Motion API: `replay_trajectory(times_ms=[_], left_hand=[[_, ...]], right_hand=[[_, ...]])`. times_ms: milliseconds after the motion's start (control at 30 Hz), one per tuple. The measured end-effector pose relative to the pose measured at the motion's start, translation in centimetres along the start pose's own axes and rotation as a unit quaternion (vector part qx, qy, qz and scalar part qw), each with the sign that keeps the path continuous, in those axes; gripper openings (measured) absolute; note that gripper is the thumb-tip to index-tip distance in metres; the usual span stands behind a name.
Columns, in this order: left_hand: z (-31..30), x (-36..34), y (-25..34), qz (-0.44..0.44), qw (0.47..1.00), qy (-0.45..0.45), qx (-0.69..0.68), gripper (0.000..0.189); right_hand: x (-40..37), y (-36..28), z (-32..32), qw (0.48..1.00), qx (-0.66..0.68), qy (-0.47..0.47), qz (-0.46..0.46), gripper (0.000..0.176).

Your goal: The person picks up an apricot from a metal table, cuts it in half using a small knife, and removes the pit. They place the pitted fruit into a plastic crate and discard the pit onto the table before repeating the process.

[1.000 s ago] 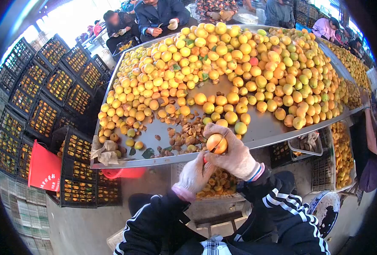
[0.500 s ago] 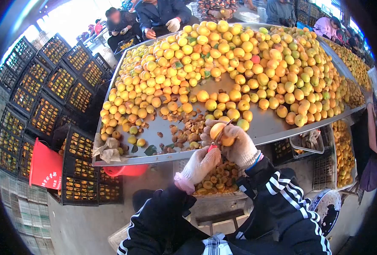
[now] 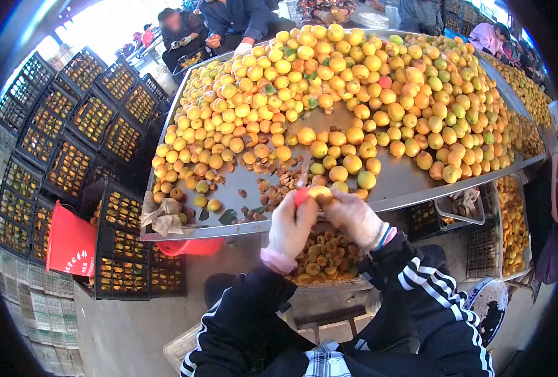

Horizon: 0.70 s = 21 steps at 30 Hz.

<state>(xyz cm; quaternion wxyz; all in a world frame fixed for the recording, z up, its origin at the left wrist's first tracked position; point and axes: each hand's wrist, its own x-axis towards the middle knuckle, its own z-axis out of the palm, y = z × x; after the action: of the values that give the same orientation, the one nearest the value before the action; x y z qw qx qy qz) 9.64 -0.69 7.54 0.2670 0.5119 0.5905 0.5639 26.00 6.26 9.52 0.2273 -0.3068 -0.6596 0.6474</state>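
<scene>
My left hand (image 3: 290,227), in a pale glove, is closed around a small knife (image 3: 301,195) with a red handle. The blade is thin and blurred, pointing up and away from me. Close beside it, my gloved right hand (image 3: 359,220) grips an apricot (image 3: 320,193), whose pale orange flesh faces the knife. Both hands are at the near edge of a metal table (image 3: 411,182), above a crate of halved apricots (image 3: 329,254). A heap of whole apricots (image 3: 254,94) covers much of the table. Pits (image 3: 279,188) lie scattered just beyond my hands.
Stacked black crates (image 3: 71,163) of fruit stand at the left, beside a red bucket (image 3: 70,242). A crumpled cloth (image 3: 162,213) lies on the table's left corner. A basket (image 3: 513,226) of apricot pieces stands at the right. Co-workers (image 3: 238,22) sit across the table.
My hands have moved slightly down towards me. The knife blade no longer lies across the apricot, and the fruit now shows cut flesh. A co-worker's gloved hand has lowered to the heap's far edge.
</scene>
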Motion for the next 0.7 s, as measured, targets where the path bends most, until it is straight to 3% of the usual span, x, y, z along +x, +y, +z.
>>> replay_trajectory(times_ms=[33,100,167,233,267,300,333,400,433,500,567,633,700], left_hand=[[-0.1,0.3,-0.1,-0.105,0.989,-0.011,-0.107,0.024],[-0.3,0.9,-0.7,-0.088,0.990,0.004,-0.107,0.027],[-0.7,1.1,-1.0,-0.170,0.974,-0.011,-0.152,0.024],[-1.0,1.1,0.6,-0.210,0.961,-0.033,-0.174,0.023],[-1.1,1.2,1.2,-0.250,0.947,-0.055,-0.196,0.022],[-1.0,1.2,1.2,-0.249,0.947,-0.055,-0.196,0.022],[-0.6,1.1,1.1,-0.193,0.960,-0.060,-0.192,0.020],[-0.1,1.1,0.6,-0.102,0.984,-0.030,-0.141,0.017],[-0.1,1.0,0.5,-0.101,0.984,-0.030,-0.141,0.017],[-0.2,0.7,0.4,-0.029,0.996,0.049,-0.072,0.018],[-0.8,0.3,0.4,-0.024,0.993,0.063,-0.101,0.022],[-1.6,-0.1,1.3,-0.024,0.974,0.054,-0.218,0.026],[-1.9,-0.1,2.1,-0.012,0.972,0.044,-0.229,0.029]], right_hand=[[0.1,0.2,0.4,1.000,-0.001,-0.001,0.000,0.041],[0.1,0.9,1.2,0.982,-0.178,0.046,-0.039,0.053],[0.1,0.5,1.3,0.974,-0.217,0.048,-0.045,0.061],[0.5,0.7,1.0,0.997,0.003,-0.003,-0.080,0.059],[0.6,0.8,0.9,0.997,0.002,-0.004,-0.081,0.059],[0.8,0.9,0.9,0.981,0.183,-0.030,-0.055,0.059],[0.9,0.9,0.9,0.932,0.358,-0.056,-0.027,0.060],[0.7,0.5,1.0,0.918,0.392,-0.061,-0.004,0.059],[0.6,0.3,1.0,0.902,0.427,-0.065,0.020,0.059],[0.8,0.9,0.8,0.901,0.430,-0.056,0.016,0.055],[1.0,1.3,0.7,0.899,0.435,-0.047,0.014,0.051],[1.3,1.3,0.7,0.920,0.390,-0.023,-0.023,0.046],[1.2,0.8,0.8,0.919,0.394,-0.009,-0.019,0.043]])
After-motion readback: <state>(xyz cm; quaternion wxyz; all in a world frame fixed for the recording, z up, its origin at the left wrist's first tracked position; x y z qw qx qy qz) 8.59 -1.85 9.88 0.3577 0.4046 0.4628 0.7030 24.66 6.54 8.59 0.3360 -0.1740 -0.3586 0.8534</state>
